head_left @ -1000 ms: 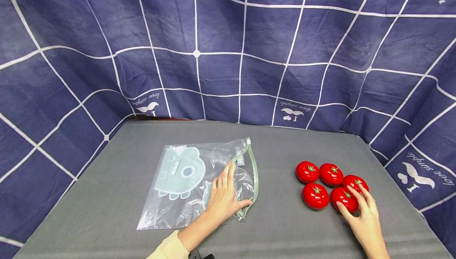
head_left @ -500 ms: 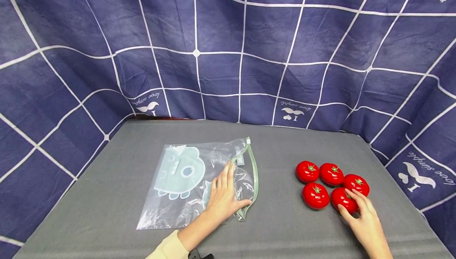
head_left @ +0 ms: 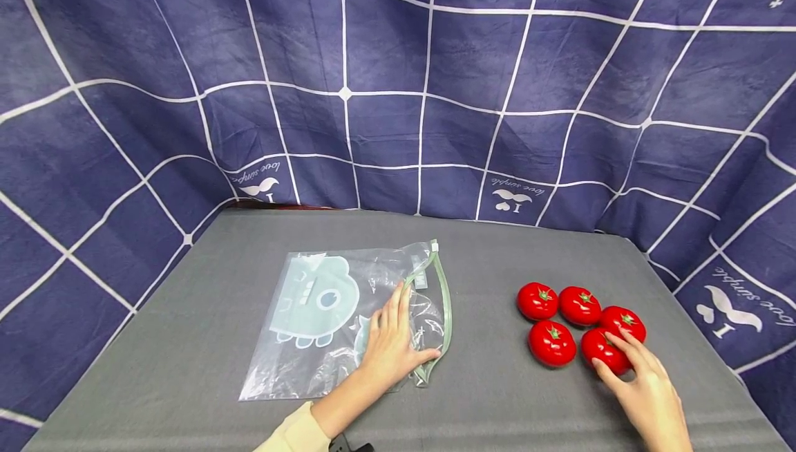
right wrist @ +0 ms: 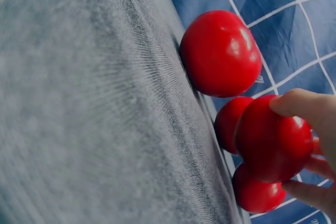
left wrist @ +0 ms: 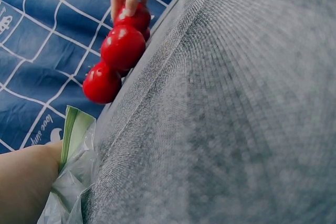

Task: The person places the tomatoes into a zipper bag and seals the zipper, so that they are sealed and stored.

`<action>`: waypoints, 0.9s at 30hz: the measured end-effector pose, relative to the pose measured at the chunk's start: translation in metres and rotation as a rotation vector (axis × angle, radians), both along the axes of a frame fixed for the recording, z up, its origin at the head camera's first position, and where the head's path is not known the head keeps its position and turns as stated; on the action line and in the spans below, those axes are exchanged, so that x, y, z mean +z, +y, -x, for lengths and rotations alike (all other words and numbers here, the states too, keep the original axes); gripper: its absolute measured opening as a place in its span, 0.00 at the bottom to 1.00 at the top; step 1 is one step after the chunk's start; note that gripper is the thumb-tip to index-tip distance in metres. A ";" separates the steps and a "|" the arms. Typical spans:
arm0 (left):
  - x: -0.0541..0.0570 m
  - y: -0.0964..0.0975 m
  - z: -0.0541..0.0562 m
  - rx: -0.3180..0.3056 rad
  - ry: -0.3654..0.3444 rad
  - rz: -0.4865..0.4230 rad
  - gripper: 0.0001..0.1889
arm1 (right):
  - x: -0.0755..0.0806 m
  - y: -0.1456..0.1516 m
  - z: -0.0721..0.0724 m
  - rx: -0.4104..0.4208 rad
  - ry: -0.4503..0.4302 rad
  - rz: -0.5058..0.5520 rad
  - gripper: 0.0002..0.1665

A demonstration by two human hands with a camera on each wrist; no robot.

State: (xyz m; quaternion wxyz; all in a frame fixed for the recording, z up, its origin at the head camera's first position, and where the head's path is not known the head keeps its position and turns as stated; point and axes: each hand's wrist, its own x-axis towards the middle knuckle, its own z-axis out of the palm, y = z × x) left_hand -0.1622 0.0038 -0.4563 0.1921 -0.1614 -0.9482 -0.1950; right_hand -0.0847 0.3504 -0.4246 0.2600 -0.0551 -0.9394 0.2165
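A clear plastic zip bag with a pale blue cartoon print and a green zip edge lies flat, its mouth gaping to the right. My left hand rests on it near the mouth, fingers extended and thumb stretched across to the green edge; the left wrist view shows the green strip against the hand. My right hand grips the nearest right tomato, thumb on its near side and fingers over its top. In the right wrist view this tomato overlaps two others behind it.
Several more red tomatoes stand close together beside the held one, among them a front left tomato and a back left tomato. Grey cloth covers the table. A blue checked curtain hangs behind and at both sides.
My right hand has closed in on the front right tomato and shifted it slightly right and nearer, its fingers drawing off the tomato behind. The left hand and bag stay put.
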 end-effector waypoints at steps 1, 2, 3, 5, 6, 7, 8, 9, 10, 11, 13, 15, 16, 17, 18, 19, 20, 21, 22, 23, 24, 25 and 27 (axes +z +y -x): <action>0.000 0.000 0.000 -0.001 0.001 0.000 0.64 | 0.001 -0.001 -0.001 -0.007 0.009 0.002 0.26; 0.000 0.000 0.000 -0.001 0.003 0.001 0.63 | 0.003 -0.002 -0.001 -0.014 0.017 0.008 0.26; 0.000 0.000 0.000 -0.001 0.002 0.003 0.63 | 0.004 -0.003 -0.001 -0.018 0.042 0.011 0.26; 0.000 0.000 0.000 0.000 -0.003 0.002 0.63 | 0.008 -0.005 -0.001 -0.020 0.099 0.022 0.27; -0.001 0.000 0.000 0.001 -0.008 0.002 0.63 | 0.009 -0.007 -0.001 -0.019 0.134 0.027 0.27; -0.001 0.000 -0.001 0.001 -0.012 -0.003 0.63 | 0.011 -0.009 -0.001 -0.011 0.173 0.033 0.28; -0.001 0.000 -0.001 0.000 -0.017 -0.007 0.63 | 0.012 -0.010 0.000 0.003 0.218 0.038 0.29; -0.001 0.000 -0.001 -0.001 -0.021 -0.011 0.63 | 0.013 -0.012 0.001 0.021 0.256 0.043 0.30; -0.001 0.000 -0.002 0.000 -0.024 -0.015 0.63 | 0.014 -0.013 0.002 0.042 0.288 0.050 0.30; -0.001 0.000 -0.002 0.001 -0.025 -0.018 0.63 | 0.011 -0.012 0.004 0.068 0.334 0.062 0.31; -0.001 0.000 -0.002 0.002 -0.026 -0.023 0.63 | 0.008 -0.012 0.009 0.114 0.390 0.085 0.31; 0.000 -0.001 -0.002 0.006 -0.027 -0.019 0.64 | 0.004 -0.012 0.015 0.153 0.434 0.110 0.31; 0.000 -0.001 -0.002 0.007 -0.026 -0.018 0.64 | 0.001 -0.013 0.019 0.171 0.458 0.130 0.31; 0.000 -0.001 -0.001 0.006 -0.026 -0.019 0.64 | 0.002 -0.017 0.021 0.184 0.466 0.141 0.31; 0.001 -0.001 -0.001 0.005 -0.026 -0.018 0.64 | 0.007 -0.023 0.021 0.193 0.461 0.143 0.31; 0.001 -0.001 -0.001 0.003 -0.026 -0.017 0.64 | 0.009 -0.028 0.024 0.212 0.478 0.143 0.30; 0.001 -0.001 -0.001 0.001 -0.025 -0.019 0.64 | 0.014 -0.036 0.025 0.230 0.488 0.146 0.29; 0.001 0.000 0.000 -0.002 -0.022 -0.021 0.64 | 0.019 -0.045 0.026 0.249 0.495 0.148 0.28; 0.001 0.000 0.000 -0.004 -0.020 -0.022 0.64 | 0.023 -0.052 0.027 0.269 0.499 0.151 0.27; 0.001 0.000 0.000 -0.005 -0.018 -0.023 0.64 | 0.026 -0.060 0.029 0.287 0.497 0.143 0.27; 0.000 0.000 0.000 -0.005 -0.015 -0.023 0.64 | 0.026 -0.066 0.032 0.306 0.503 0.138 0.27; 0.000 0.000 0.000 -0.005 -0.013 -0.024 0.64 | 0.026 -0.072 0.035 0.323 0.504 0.137 0.27; 0.000 0.000 0.000 -0.006 -0.009 -0.025 0.64 | 0.023 -0.084 0.040 0.347 0.465 0.144 0.29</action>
